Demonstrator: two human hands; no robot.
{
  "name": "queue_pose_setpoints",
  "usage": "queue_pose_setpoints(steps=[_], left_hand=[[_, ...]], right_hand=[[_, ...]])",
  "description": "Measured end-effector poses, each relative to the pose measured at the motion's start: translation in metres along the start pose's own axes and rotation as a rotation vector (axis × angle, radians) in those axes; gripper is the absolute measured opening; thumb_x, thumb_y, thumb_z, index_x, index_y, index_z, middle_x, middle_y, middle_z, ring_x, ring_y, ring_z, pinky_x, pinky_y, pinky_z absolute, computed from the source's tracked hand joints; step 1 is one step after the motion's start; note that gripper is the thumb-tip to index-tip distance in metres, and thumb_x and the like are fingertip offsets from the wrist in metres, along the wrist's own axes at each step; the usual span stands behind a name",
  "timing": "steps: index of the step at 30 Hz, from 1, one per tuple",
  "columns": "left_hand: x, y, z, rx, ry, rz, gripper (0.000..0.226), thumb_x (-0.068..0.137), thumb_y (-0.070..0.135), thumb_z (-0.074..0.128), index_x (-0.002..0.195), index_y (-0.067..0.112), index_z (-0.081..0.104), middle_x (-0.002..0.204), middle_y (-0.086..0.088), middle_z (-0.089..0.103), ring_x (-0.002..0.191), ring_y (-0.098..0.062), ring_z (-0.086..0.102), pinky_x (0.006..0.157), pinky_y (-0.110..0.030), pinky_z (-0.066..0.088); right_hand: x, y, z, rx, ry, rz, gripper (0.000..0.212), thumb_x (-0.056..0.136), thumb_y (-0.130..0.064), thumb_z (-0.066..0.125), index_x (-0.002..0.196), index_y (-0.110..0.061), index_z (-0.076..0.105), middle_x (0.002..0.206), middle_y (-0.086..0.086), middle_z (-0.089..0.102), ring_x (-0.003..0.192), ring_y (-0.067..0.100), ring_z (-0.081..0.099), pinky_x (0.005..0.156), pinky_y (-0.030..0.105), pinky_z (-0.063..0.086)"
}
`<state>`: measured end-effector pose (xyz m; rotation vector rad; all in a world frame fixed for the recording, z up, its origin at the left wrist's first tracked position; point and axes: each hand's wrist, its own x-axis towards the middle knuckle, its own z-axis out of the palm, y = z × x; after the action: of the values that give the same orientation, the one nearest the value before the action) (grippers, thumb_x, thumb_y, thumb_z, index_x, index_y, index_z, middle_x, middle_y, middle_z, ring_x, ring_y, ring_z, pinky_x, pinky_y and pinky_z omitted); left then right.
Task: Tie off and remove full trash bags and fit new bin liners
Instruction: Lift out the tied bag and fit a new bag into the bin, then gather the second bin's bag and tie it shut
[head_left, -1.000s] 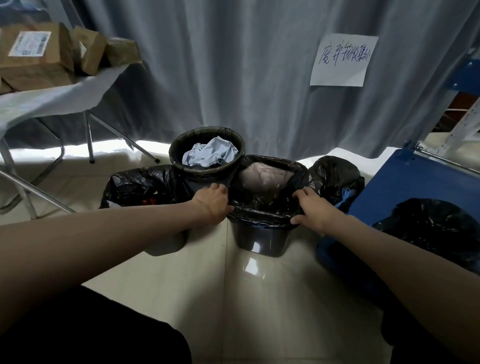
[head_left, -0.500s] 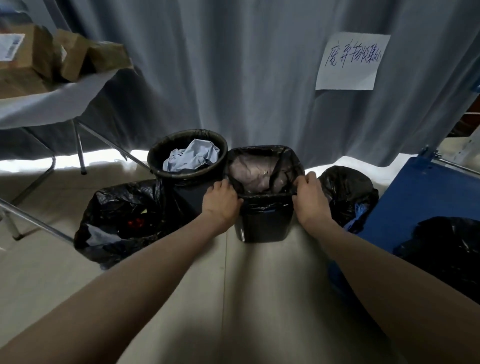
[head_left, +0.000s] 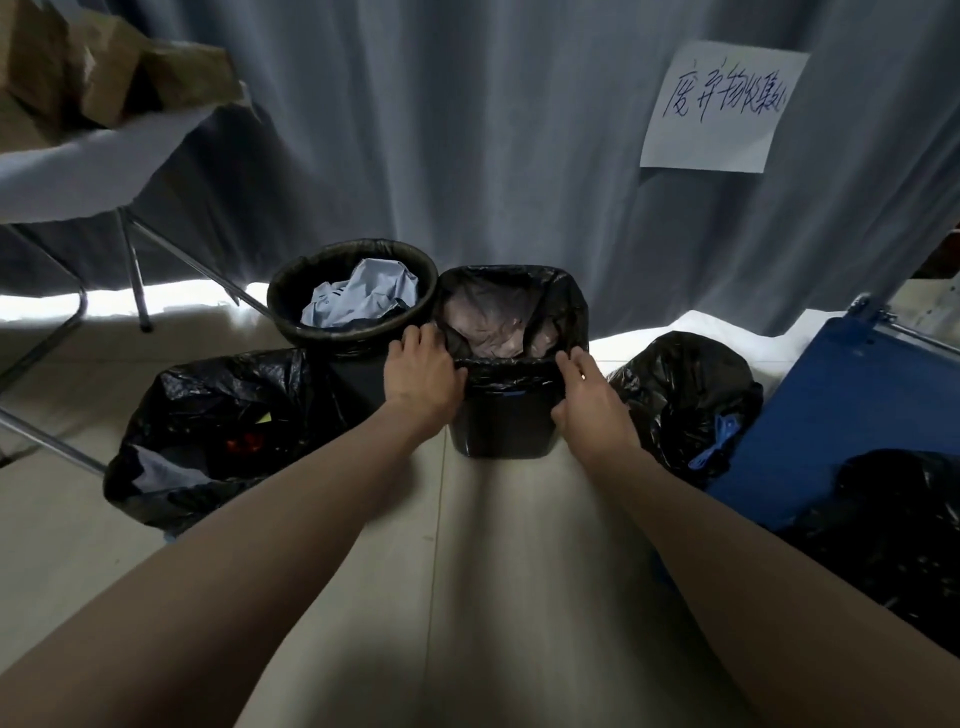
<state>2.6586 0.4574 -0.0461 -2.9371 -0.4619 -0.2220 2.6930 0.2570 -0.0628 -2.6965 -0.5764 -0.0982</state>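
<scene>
Square bin (head_left: 501, 431) stands on the floor (head_left: 467, 571) before the grey curtain (head_left: 467, 130), its black liner (head_left: 511, 370) folded over the rim. Left hand (head_left: 423, 376) grips the liner at the near-left corner; right hand (head_left: 584, 387) pinches it at the near-right corner. Round bin (head_left: 353, 332) (crumpled paper inside) touches its left side. Filled black bags sit on the left (head_left: 208, 431) and right (head_left: 685, 395).
</scene>
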Motion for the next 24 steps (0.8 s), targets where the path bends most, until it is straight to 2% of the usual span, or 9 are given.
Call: queue_pose_setpoints(steps=[3, 7, 12, 17, 22, 24], left_hand=[[0.006, -0.013, -0.004, -0.042, 0.101, -0.02, 0.051, 0.093, 0.039, 0.046, 0.134, 0.009, 0.043, 0.136, -0.013, 0.042, 0.124, -0.031, 0.04, 0.1, -0.042, 0.037], [0.019, -0.044, -0.008, -0.04, 0.015, -0.125, 0.059, 0.091, 0.028, 0.051, 0.142, 0.005, 0.032, 0.139, -0.016, 0.042, 0.13, -0.033, 0.037, 0.105, -0.043, 0.033], [0.03, -0.075, -0.008, 0.089, -0.066, -0.147, 0.041, 0.092, 0.018, 0.05, 0.131, 0.006, 0.048, 0.134, -0.014, 0.048, 0.128, -0.033, 0.038, 0.106, -0.042, 0.034], [0.046, -0.086, -0.005, 0.164, -0.058, -0.098, 0.039, 0.089, 0.013, 0.056, 0.127, 0.009, 0.052, 0.13, -0.012, 0.052, 0.126, -0.032, 0.041, 0.105, -0.041, 0.036], [0.053, -0.091, -0.004, 0.289, -0.088, -0.064, 0.038, 0.091, 0.016, 0.053, 0.128, 0.009, 0.054, 0.13, -0.009, 0.054, 0.128, -0.029, 0.04, 0.105, -0.04, 0.033], [0.05, -0.094, -0.005, 0.355, -0.11, -0.048, 0.038, 0.091, 0.018, 0.052, 0.129, 0.01, 0.054, 0.131, -0.008, 0.054, 0.128, -0.029, 0.04, 0.106, -0.04, 0.032]], right_hand=[[0.007, -0.002, 0.003, 0.021, -0.045, -0.02, 0.075, 0.087, -0.002, 0.054, 0.155, -0.016, 0.024, 0.162, 0.004, 0.012, 0.13, 0.028, 0.048, 0.093, 0.036, 0.047], [0.018, -0.006, 0.009, 0.023, -0.063, -0.03, 0.081, 0.087, -0.004, 0.056, 0.157, -0.016, 0.016, 0.164, 0.005, 0.004, 0.14, 0.027, 0.036, 0.099, 0.033, 0.043], [0.029, -0.011, 0.013, 0.027, -0.066, -0.01, 0.086, 0.087, -0.007, 0.06, 0.157, -0.015, 0.011, 0.165, 0.006, 0.0, 0.146, 0.025, 0.025, 0.107, 0.033, 0.037], [0.04, -0.012, 0.02, 0.049, -0.055, 0.005, 0.087, 0.085, -0.007, 0.06, 0.157, -0.015, 0.012, 0.165, 0.005, -0.001, 0.146, 0.026, 0.026, 0.104, 0.033, 0.039], [0.051, -0.014, 0.028, 0.054, -0.037, -0.029, 0.087, 0.085, -0.006, 0.061, 0.157, -0.014, 0.014, 0.165, 0.004, -0.001, 0.141, 0.027, 0.035, 0.102, 0.033, 0.041], [0.058, -0.016, 0.033, 0.053, -0.056, -0.046, 0.089, 0.084, -0.007, 0.063, 0.157, -0.015, 0.011, 0.165, 0.004, -0.004, 0.142, 0.027, 0.033, 0.103, 0.034, 0.041]])
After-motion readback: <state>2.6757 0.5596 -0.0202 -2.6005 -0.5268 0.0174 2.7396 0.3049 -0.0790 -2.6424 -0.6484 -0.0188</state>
